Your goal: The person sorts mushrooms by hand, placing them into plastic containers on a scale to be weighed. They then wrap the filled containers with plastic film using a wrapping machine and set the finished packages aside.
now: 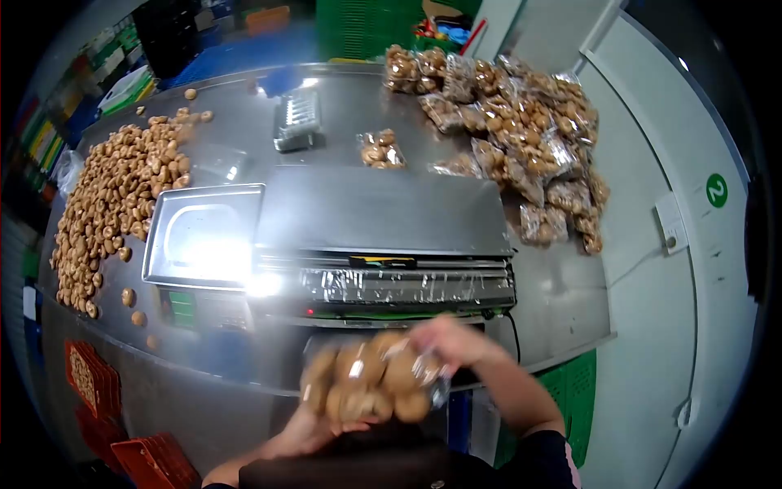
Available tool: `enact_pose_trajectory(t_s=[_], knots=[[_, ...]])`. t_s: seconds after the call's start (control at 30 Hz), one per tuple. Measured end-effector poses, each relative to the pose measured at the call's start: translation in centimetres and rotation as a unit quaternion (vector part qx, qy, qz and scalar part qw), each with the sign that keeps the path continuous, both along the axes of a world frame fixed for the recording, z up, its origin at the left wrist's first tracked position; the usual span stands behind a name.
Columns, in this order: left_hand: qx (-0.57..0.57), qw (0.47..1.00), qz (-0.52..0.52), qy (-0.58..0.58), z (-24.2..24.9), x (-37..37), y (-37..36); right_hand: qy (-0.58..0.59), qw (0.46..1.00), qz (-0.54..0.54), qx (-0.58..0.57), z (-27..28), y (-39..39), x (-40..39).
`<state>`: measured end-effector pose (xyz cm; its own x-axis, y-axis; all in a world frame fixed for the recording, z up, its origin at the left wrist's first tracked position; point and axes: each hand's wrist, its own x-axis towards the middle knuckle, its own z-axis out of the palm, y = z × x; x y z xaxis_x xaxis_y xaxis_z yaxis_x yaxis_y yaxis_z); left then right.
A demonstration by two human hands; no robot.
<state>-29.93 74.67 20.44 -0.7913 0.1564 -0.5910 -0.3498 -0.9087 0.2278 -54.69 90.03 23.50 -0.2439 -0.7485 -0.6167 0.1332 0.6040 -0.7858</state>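
A clear-wrapped pack of brown mushrooms is held near my body, in front of the wrapping machine. My left hand supports it from below at its left side. At its upper right, my right hand grips the film, with the fingers closed and somewhat blurred. Left of the machine lies a shiny metal tray. Behind the machine are a small wrapped pack and a stack of clear trays.
Loose mushrooms cover the left of the steel table. Many wrapped packs are heaped at the back right beside a white wall. Red crates stand at the lower left, a green crate at the lower right.
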Motion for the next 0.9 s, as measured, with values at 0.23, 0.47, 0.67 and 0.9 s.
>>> enact_pose_trajectory(t_s=[0.23, 0.47, 0.67, 0.9], knots=[[-0.161, 0.927, 0.304, -0.153, -4.5, 8.6, -10.3, -0.023, 0.814, -0.383, -0.435, 3.8, -4.3, -20.4], [-0.493, 0.779, 0.355, -0.156, -5.8, 14.4, -20.7, 0.192, 0.932, -0.265, -0.153, 0.5, -13.2, -11.0], [-0.796, 0.514, 0.157, -0.279, -12.4, 23.5, -35.4, 0.295, 0.943, -0.139, -0.066, 4.2, -26.4, 3.0], [-0.782, 0.538, -0.113, -0.295, -11.3, 21.4, -45.5, 0.351, 0.929, -0.031, -0.116, 0.0, -45.0, 7.7]])
